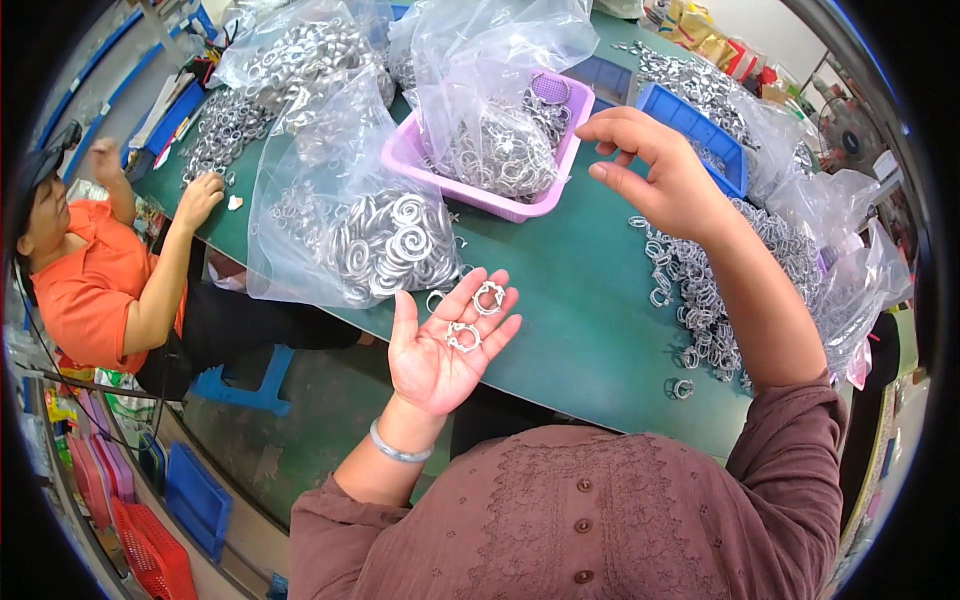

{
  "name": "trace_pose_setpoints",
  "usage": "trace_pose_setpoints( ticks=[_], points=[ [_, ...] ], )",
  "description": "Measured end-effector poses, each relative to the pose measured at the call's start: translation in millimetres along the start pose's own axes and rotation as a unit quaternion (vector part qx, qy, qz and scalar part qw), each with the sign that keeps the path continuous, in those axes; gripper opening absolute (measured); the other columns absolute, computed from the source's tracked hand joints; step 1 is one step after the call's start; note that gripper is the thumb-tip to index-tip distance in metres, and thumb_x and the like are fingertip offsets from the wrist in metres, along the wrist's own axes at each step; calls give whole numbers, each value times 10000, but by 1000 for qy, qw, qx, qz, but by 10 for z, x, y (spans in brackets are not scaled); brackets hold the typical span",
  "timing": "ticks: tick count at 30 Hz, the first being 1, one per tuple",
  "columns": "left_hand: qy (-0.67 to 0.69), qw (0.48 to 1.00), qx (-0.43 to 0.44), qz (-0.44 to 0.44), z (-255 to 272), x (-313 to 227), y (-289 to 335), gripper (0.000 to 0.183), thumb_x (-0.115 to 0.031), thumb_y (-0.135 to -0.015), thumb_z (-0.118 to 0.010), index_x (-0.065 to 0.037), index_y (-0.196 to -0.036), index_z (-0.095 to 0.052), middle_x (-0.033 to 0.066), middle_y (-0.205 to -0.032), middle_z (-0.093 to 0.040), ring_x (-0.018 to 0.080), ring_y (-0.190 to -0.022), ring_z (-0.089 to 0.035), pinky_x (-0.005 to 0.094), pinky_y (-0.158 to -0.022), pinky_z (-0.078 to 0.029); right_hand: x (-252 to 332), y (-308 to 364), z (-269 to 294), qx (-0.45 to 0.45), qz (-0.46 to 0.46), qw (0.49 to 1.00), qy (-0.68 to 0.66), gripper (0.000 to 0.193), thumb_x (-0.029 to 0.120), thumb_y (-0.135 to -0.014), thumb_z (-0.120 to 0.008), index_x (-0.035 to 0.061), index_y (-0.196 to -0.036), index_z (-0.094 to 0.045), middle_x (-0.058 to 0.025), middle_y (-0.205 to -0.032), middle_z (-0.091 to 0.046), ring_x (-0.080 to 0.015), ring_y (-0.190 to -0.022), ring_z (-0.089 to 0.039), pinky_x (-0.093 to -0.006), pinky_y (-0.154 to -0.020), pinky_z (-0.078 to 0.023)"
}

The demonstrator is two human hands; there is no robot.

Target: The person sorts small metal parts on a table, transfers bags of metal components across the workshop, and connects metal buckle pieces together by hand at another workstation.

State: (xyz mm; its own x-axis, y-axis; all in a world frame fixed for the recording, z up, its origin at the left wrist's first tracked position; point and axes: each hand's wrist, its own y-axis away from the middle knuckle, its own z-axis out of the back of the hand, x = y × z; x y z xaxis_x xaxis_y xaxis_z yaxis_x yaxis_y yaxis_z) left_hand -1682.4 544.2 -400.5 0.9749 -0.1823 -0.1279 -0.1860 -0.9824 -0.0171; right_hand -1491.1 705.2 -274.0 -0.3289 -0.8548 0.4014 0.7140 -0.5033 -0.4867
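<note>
My left hand (437,365) is held palm up with its fingers stretched out. Two silver-coloured metal rings (463,337) rest loose on it, one on the palm and one on the fingers. At the right corner of a purple plastic basket (558,205), my right hand (645,165) hovers with fingers bent and thumb apart; nothing shows in it. Inside the basket lies a clear bag of thin metal rings (505,150). Left of the basket, a clear plastic bag (285,245) contains shiny spiral-looking metal pieces (400,240).
Loose metal rings (715,290) are heaped on the green table (560,330) to my right. Behind them stands a blue tray (700,135). More pieces (310,60) lie at the far left. A person in an orange shirt (95,275) sits left, one hand (200,200) near small rings.
</note>
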Motion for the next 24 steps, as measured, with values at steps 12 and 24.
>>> trace_pose_setpoints(
  ticks=[12, 24],
  points=[
    [-157, 982, -59, 89, 81, 283, -74, 511, -389, -891, -351, 37, -1164, -422, 200, -1152, -479, 313, -1071, -469, 407, -905, -406, 136, 876, 326, 14, -94, 995, 11, 206, 56, -747, -575, 20, -949, -564, -119, -895, -559, -271, -800, -561, -321, -695, -458],
    [-303, 925, -98, 209, -234, 1630, -94, 163, -42, -779, -491, -1, -931, -531, 95, -819, -563, 194, -770, -556, 281, -643, -477, 432, 3146, 8, -63, -351, 934, 1, 374, 197, -680, -654, 33, -994, -534, -115, -844, -526, -278, -803, -540, -350, -693, -441]
  ],
)
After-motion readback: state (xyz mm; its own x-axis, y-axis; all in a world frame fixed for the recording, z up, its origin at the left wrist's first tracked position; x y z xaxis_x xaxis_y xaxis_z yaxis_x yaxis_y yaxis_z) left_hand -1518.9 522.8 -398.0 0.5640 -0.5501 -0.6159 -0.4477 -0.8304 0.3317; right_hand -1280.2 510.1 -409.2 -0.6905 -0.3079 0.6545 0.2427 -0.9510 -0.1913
